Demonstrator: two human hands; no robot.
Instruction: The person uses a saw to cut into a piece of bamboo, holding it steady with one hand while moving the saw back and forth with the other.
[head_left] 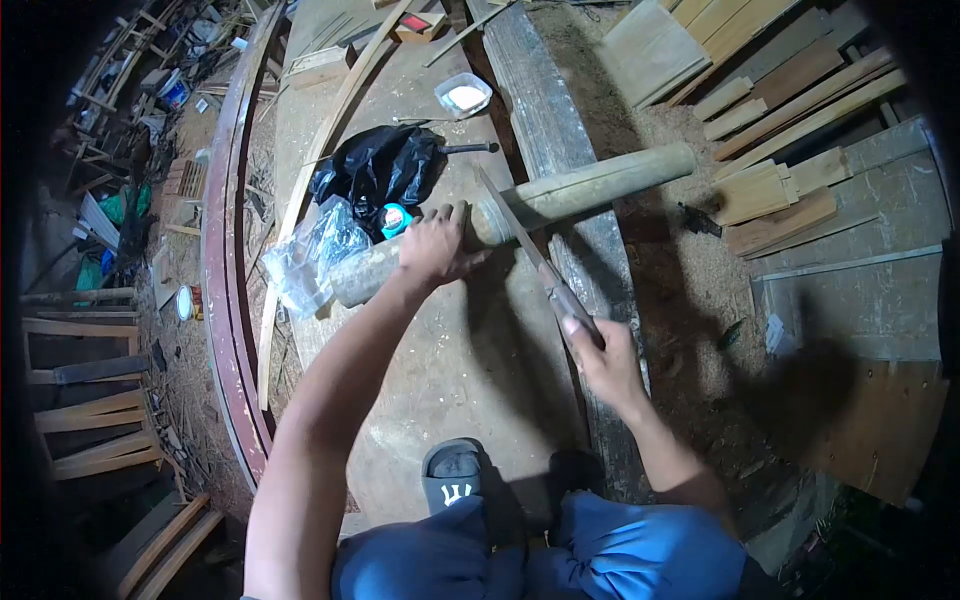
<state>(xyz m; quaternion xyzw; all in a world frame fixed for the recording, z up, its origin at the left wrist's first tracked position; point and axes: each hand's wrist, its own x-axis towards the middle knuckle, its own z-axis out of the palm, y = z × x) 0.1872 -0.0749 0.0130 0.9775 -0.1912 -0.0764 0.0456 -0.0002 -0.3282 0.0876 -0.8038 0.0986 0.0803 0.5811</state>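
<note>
A thick bamboo pole (595,185) lies slantwise across the wooden bench, its right end sticking out past the weathered beam. My left hand (435,245) grips the pole from above, left of a node, thumb spread toward the right. In my right hand (607,365) is the handle of what looks like a hand saw (512,222). Its long narrow blade crosses the bamboo just right of the node, tip pointing away from me. I cannot make out how deep the blade sits. Close to my left hand are a teal tape measure (395,219) and a clear plastic bag (318,258).
A black plastic bag (375,165) and a white tub (463,96) lie farther up the bench (430,370). Long wood strips run along its left side, beside a reddish beam (222,240). Boards (780,200) lean at right above sawdust. My sandalled foot (453,475) rests on the bench.
</note>
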